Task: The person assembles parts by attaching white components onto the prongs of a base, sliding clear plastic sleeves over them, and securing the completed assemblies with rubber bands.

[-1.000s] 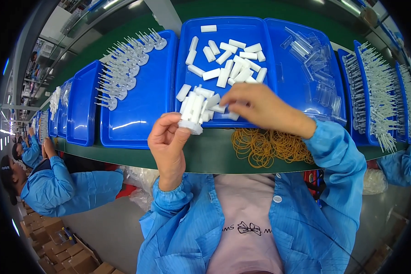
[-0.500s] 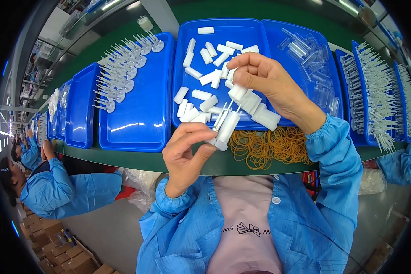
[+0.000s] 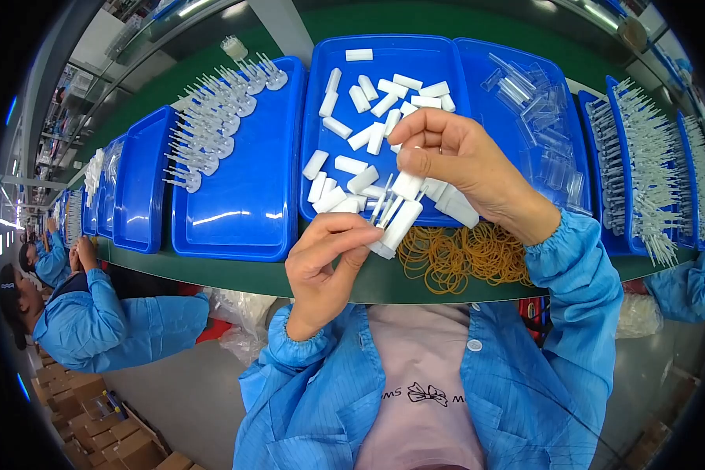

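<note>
Since half a second before, the right hand [image 3: 458, 168] had sunk toward the left hand [image 3: 329, 262]; both stayed pinched on a fanned bunch of small white plastic caps [image 3: 399, 215] above the green bench's near edge. Light, stiff, slippery, they suited end-gripping. Fingers hid the count. Beyond lay tan rubber bands [image 3: 462, 254] and the blue tray [image 3: 384, 125].

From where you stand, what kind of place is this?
Most likely a factory assembly line. A long green bench carries a row of blue trays sorted with small white plastic parts. Beside it sits another worker in a blue smock, and cardboard boxes are stacked on the floor.
</note>
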The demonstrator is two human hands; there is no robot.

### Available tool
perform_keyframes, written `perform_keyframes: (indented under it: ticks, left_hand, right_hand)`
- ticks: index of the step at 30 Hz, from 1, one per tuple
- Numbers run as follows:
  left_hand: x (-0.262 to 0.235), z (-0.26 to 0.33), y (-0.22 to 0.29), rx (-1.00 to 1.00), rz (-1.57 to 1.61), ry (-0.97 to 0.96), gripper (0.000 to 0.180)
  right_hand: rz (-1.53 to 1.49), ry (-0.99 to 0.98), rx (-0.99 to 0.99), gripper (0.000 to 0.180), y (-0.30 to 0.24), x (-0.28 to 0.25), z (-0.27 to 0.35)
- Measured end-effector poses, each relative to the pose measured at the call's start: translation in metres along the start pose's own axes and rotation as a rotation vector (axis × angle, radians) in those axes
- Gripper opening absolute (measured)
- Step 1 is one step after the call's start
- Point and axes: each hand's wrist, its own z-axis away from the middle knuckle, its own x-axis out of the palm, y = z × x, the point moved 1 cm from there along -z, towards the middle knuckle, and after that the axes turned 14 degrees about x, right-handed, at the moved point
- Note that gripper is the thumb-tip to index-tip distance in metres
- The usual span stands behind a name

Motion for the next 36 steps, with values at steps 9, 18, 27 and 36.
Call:
perform_keyframes:
  ticks: [9,18,27,36]
  left_hand:
    - [0.024,-0.002,0.009,0.055,0.09,0.42,0.026]
    - [-0.007,0.009,-0.013,-0.242,0.214,0.227,0.024]
    - [-0.03,0.004,-0.022,-0.193,0.161,0.467,0.027]
    - [-0.033,0.014,-0.023,-0.067,-0.026,0.383,0.024]
  right_hand:
    - [0.246,-0.022,-0.084,0.018,0.003,0.029,0.014]
    - [0.7,0.255,-0.5,0.025,-0.001,0.012,-0.005]
    - [1.337,0.183,-0.54,0.021,0.053,0.016,-0.035]
    - [1.552,0.15,-0.518,0.013,0.062,0.02,-0.048]
